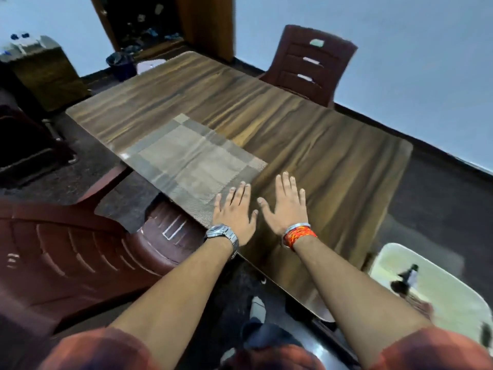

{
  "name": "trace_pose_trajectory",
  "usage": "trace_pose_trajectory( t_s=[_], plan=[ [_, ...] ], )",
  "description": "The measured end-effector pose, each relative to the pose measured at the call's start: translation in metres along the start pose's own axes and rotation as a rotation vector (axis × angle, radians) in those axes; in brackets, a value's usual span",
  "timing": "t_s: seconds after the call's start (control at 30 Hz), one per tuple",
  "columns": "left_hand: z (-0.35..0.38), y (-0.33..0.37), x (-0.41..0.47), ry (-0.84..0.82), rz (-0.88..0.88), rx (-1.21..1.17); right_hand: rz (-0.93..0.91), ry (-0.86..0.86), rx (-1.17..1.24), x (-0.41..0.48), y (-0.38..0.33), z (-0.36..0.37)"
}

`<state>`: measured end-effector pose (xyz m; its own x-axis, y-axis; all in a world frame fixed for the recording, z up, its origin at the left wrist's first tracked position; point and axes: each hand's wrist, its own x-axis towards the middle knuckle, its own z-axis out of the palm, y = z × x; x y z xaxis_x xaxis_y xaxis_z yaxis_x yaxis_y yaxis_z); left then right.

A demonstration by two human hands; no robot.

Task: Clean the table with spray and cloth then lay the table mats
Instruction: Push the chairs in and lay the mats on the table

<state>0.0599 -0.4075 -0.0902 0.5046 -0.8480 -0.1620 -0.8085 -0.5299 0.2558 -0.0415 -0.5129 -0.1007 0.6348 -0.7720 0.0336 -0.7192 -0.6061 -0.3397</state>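
left hand (234, 213): flat, fingers spread, on mat (194, 162) corner | right hand (286, 205): flat, spread, over bare table (333, 145) beside mat

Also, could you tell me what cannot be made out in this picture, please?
Head view:
- table mat near corner: covered by the left hand.
- dark items on the white surface, lower right: blurred; surface cut by the edge.
- table near end: partly hidden behind the right forearm.
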Motion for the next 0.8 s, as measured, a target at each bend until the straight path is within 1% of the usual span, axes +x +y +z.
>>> trace_pose_trajectory(
  t_s=[0.13, 0.27, 0.43, 0.53, 0.67, 0.8],
  plan=[
    [0.018, 0.058, -0.016, -0.025, 0.105, -0.012, 0.117, 0.012, 0.048, -0.049, 0.053, -0.024],
    [0.039, 0.126, -0.026, -0.048, 0.176, -0.013, 0.224, 0.089, 0.042, -0.082, 0.119, -0.052],
    [0.076, 0.243, -0.035, -0.09, 0.271, -0.016, 0.326, 0.108, 0.048, -0.127, 0.222, -0.079],
    [0.103, 0.32, -0.037, -0.104, 0.336, -0.005, 0.362, 0.084, 0.049, -0.153, 0.296, -0.098],
    [0.136, 0.395, -0.047, -0.166, 0.297, -0.009, 0.37, 0.029, 0.027, -0.181, 0.384, -0.124],
    [0.16, 0.438, -0.061, -0.209, 0.288, 0.003, 0.406, -0.023, 0.045, -0.203, 0.449, -0.133]
  ],
)
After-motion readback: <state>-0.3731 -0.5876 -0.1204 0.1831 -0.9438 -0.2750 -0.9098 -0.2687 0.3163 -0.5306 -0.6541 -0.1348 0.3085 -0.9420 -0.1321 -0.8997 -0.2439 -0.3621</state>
